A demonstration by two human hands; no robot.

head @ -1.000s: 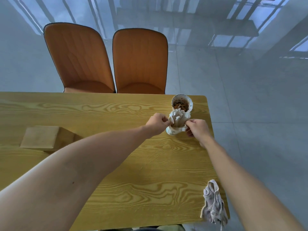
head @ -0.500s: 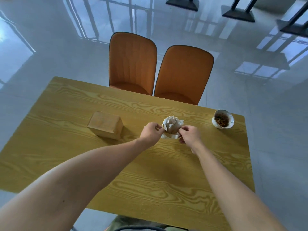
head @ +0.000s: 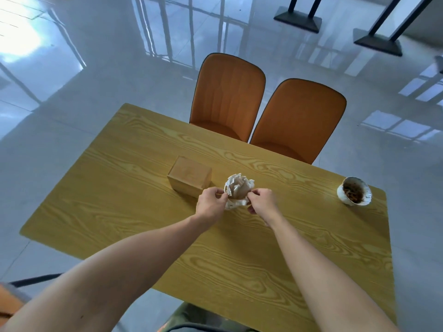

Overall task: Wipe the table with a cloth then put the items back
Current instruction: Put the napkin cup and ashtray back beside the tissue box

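Left hand (head: 209, 203): fingers pinched on left rim of paper-filled cup (head: 238, 193).
Right hand (head: 262, 203): fingers pinched on cup's right rim.
Cup: between both hands, on table (head: 119, 195).
Wooden box (head: 189, 179): just beyond left hand, beside cup.
Bowl (head: 354, 194): well right of right hand, brown contents.
Writing: none legible on any item.

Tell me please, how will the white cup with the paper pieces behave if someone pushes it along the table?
The white cup looks tall and narrow, so a high push may tip it. The paper pieces stand loose above the rim and could spill. It probably slides easily on the smooth table.
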